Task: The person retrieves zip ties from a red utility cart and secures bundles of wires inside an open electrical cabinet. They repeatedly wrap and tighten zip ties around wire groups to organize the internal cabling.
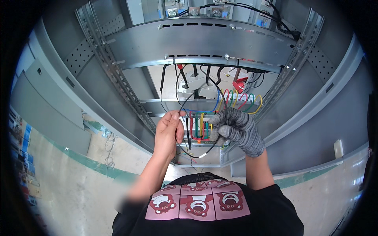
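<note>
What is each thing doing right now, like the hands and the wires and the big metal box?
Bare left hand: closed, pinching the thin black wire.
Grey knitted-glove right hand: closed around the same wire.
Thin black wire: hanging in a slack loop between both hands, white sleeve on the low part.
Red, green, yellow and blue wires: bent in arcs, plugged in behind the hands.
Grey metal cabinet: open, inside showing.

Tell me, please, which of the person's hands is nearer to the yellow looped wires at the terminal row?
Right. The gloved right hand sits just below the yellow loops, nearly under them. The bare left hand is farther off to their left, pinching a black wire.
</note>
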`<act>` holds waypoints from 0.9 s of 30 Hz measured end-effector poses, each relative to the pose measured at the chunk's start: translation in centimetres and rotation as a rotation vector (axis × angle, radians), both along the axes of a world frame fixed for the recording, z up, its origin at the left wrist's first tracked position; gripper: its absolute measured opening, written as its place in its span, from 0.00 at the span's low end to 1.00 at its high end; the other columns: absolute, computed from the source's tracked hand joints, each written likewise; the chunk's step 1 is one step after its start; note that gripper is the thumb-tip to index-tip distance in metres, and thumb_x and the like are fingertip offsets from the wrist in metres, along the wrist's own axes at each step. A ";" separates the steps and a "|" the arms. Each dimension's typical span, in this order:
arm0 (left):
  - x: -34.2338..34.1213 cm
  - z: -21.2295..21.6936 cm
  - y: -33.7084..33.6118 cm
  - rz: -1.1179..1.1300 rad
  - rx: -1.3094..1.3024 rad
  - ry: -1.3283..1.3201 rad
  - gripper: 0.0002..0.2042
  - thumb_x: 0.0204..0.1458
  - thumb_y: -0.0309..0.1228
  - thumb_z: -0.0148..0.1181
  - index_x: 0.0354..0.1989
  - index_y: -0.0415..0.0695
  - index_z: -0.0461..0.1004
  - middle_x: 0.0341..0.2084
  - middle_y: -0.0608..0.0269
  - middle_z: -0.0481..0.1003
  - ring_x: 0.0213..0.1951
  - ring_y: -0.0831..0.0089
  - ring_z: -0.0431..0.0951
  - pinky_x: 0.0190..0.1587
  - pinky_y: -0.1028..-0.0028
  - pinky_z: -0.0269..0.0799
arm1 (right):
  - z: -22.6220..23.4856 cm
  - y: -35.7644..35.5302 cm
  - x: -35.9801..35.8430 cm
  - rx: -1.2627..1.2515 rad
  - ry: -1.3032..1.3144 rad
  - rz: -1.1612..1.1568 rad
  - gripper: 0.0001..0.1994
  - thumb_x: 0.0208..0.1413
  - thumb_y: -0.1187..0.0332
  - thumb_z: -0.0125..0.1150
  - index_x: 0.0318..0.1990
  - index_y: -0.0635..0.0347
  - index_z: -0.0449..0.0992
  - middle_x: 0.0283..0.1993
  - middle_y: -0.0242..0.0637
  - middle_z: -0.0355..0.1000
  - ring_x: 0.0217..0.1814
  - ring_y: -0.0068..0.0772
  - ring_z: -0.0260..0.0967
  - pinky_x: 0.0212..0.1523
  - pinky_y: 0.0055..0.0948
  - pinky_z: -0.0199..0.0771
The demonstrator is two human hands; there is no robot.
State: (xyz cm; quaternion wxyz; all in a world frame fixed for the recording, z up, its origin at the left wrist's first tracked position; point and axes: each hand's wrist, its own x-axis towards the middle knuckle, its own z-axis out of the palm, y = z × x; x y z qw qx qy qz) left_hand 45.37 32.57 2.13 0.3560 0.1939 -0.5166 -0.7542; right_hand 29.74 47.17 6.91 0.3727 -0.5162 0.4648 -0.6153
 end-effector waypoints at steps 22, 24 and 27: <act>-12.1 3.3 -6.2 -0.112 0.076 -0.044 0.08 0.57 0.30 0.46 0.32 0.40 0.69 0.13 0.66 0.68 0.13 0.77 0.65 0.17 0.78 0.61 | -10.7 -20.0 -27.9 -0.020 0.734 -0.437 0.11 0.58 0.65 0.57 0.42 0.63 0.75 0.37 0.36 0.75 0.41 0.25 0.68 0.40 0.28 0.70; -12.4 2.4 -6.9 -0.074 0.115 -0.055 0.08 0.58 0.30 0.46 0.32 0.40 0.69 0.13 0.67 0.68 0.12 0.76 0.65 0.17 0.78 0.61 | -10.7 -23.0 -27.0 0.036 0.743 -0.343 0.11 0.58 0.65 0.57 0.42 0.63 0.75 0.38 0.37 0.74 0.41 0.26 0.68 0.41 0.28 0.70; -11.5 2.2 -7.8 -0.063 0.061 -0.116 0.10 0.61 0.35 0.43 0.38 0.41 0.67 0.18 0.65 0.72 0.18 0.76 0.71 0.23 0.77 0.66 | -8.1 -24.4 -25.6 0.268 0.816 -0.320 0.12 0.57 0.64 0.57 0.43 0.62 0.75 0.39 0.37 0.74 0.42 0.27 0.68 0.42 0.29 0.69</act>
